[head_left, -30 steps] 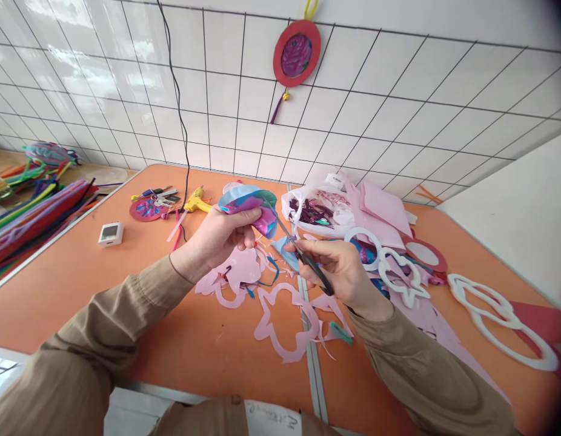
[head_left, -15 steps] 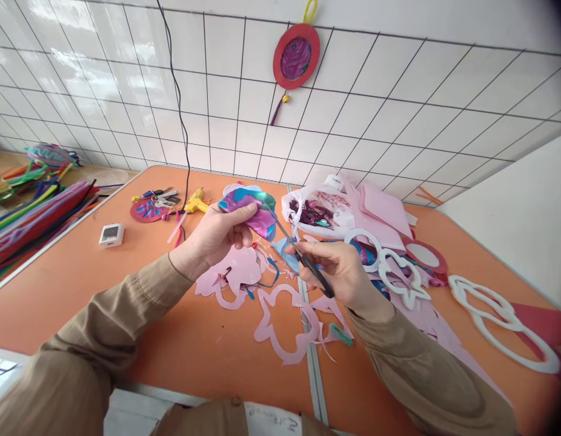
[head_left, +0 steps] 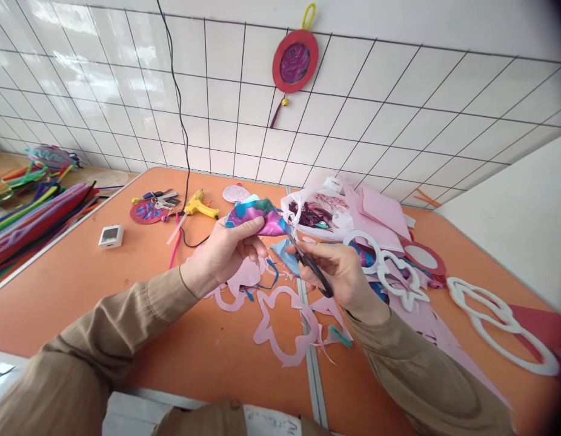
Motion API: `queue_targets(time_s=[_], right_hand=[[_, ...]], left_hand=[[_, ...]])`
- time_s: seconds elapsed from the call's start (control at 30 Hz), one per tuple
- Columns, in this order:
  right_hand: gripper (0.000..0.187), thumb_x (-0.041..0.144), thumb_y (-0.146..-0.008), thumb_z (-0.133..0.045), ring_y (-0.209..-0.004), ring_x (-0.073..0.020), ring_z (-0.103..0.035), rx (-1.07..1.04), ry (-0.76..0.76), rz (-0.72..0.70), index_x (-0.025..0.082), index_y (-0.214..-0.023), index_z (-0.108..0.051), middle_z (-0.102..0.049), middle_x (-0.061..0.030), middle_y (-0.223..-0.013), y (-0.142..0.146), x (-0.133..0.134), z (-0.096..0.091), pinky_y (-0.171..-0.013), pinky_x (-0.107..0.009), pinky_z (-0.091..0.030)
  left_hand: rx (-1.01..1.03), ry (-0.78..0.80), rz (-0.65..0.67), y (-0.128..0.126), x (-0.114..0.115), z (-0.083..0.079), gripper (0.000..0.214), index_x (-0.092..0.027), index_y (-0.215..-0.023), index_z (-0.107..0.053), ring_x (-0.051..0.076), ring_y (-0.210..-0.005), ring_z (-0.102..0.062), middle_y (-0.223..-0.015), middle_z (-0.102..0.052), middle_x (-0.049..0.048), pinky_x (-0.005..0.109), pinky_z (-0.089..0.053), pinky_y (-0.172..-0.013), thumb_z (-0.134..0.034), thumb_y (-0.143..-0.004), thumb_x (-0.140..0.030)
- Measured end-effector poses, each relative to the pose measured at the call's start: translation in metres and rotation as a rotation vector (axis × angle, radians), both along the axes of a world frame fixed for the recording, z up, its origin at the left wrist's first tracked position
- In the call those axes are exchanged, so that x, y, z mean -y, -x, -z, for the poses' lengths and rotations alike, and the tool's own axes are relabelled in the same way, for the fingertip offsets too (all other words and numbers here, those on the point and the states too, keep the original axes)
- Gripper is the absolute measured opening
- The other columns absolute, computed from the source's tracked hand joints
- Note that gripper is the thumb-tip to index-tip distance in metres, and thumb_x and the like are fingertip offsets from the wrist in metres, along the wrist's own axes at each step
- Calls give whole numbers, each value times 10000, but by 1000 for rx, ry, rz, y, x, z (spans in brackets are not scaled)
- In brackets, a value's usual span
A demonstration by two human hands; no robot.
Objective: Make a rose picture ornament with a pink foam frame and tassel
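My left hand [head_left: 226, 251] had tipped the marbled paper piece [head_left: 257, 219] it pinched flatter, just right of the yellow glue gun [head_left: 199, 206], so the black scissors [head_left: 310, 263] gripped in my right hand [head_left: 341, 272] now met its right corner.

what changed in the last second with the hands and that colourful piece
The left hand turned the marbled purple-and-teal piece flatter and shifted it right, so the scissors now meet its right corner. A pink disc behind it is uncovered. Both grips held: left on the piece, right hand on the scissors. The pink scraps lie unmoved.
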State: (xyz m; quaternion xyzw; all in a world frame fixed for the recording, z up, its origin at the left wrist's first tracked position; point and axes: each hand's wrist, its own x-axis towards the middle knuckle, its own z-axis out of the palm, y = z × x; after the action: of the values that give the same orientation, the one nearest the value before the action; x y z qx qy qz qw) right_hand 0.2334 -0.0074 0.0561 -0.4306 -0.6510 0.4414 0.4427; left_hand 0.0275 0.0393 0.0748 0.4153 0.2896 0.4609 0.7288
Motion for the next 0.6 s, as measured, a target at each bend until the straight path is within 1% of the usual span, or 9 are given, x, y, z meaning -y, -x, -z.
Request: queue_targets(time_s=[0.1, 0.23, 0.33, 0.43, 0.5, 0.6], right_hand=[[423, 571, -757, -826, -452, -100, -441, -31, 11, 5, 174, -887, -761, -533, 28, -559, 1, 0, 0, -400, -252, -391], [414, 567, -745, -829, -433, -98, -436, -36, 14, 41, 177, -863, -753, -524, 36, -543, 5, 0, 0, -388, -251, -398], [387, 540, -752, -826, -435, -102, -450, -44, 3, 71, 177, -867, -755, -532, 36, -541, 8, 1, 4, -384, -250, -421], [373, 523, -757, -816, -450, -108, -488, -68, 7, 95, 176, -883, -755, -549, 33, -577, 12, 2, 8, -392, -254, -461], [367, 511, -758, -810, -455, -110, -512, -81, 3, 91, 175, -894, -753, -554, 34, -590, 15, 3, 11, -409, -257, -479], [344, 483, -769, -796, -449, -103, -518, -96, -16, 83, 176, -915, -745, -568, 37, -596, 19, 5, 15, -425, -249, -472]], left_hand=[[38, 32, -4, -2, 3, 2, 271, -148, -699, -669, 90, -410, -590, -509, -628, 6, 147, -426, -372, -852, -792, -324], [23, 90, -6, -4, 6, 7, 268, -136, -738, -711, 97, -433, -601, -512, -644, 26, 156, -451, -409, -809, -852, -358], [4, 94, -4, -6, 8, 12, 310, -121, -754, -741, 101, -462, -615, -572, -693, 59, 167, -471, -440, -793, -873, -402], [18, 98, 16, -7, 10, 13, 335, -115, -777, -778, 94, -467, -608, -594, -707, 63, 168, -474, -455, -780, -887, -431], [33, 113, 18, -8, 12, 13, 320, -120, -784, -789, 80, -467, -598, -649, -736, 63, 168, -478, -469, -778, -893, -420], [41, 120, -3, -9, 14, 12, 305, -130, -755, -772, 66, -473, -585, -728, -761, 61, 167, -469, -474, -780, -896, -401]])
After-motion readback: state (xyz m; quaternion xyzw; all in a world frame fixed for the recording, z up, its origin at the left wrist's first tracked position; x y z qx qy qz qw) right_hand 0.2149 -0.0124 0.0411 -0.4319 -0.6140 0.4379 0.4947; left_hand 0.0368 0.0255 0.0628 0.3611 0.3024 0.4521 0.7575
